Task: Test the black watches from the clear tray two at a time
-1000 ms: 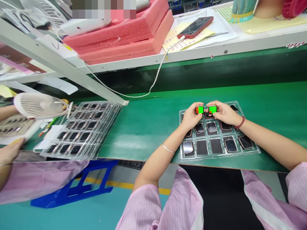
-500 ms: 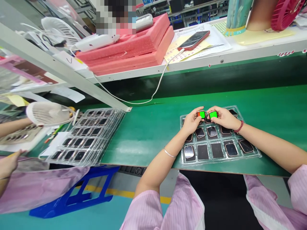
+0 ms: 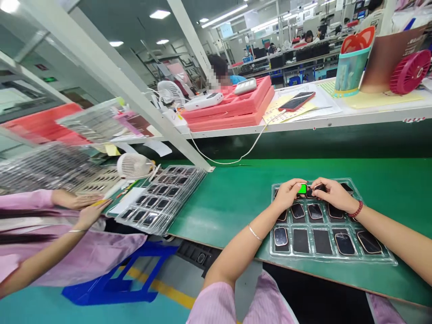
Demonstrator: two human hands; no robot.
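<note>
My left hand (image 3: pixel 287 194) pinches a strapless smartwatch (image 3: pixel 303 188) whose screen is lit green. In my right hand (image 3: pixel 333 195), closed fingers hold a second smartwatch (image 3: pixel 319 187); its screen is dark and partly covered by the fingers. Both hands are over the back row of a clear plastic tray (image 3: pixel 293 257). More dark-screened watches lie in the tray's compartments, among them one at the front left (image 3: pixel 280 236) and one at the front right (image 3: pixel 369 241). Two front compartments between them show only their dark lining (image 3: pixel 301 241). My hands hide part of the back row.
To the left is a stack of clear trays (image 3: pixel 162 198) with watches, beside a white fan (image 3: pixel 133 165). A co-worker's hands (image 3: pixel 89 209) are further left. A slanted white post (image 3: pixel 182 146) meets the green table (image 3: pixel 232 202). The shelf carries red foam (image 3: pixel 229 112) and a phone (image 3: pixel 297 101).
The right-hand watch has gone from green to dark; the left-hand one from red and green to green. My view has tilted up and swung left, showing more of the room and the co-worker.
</note>
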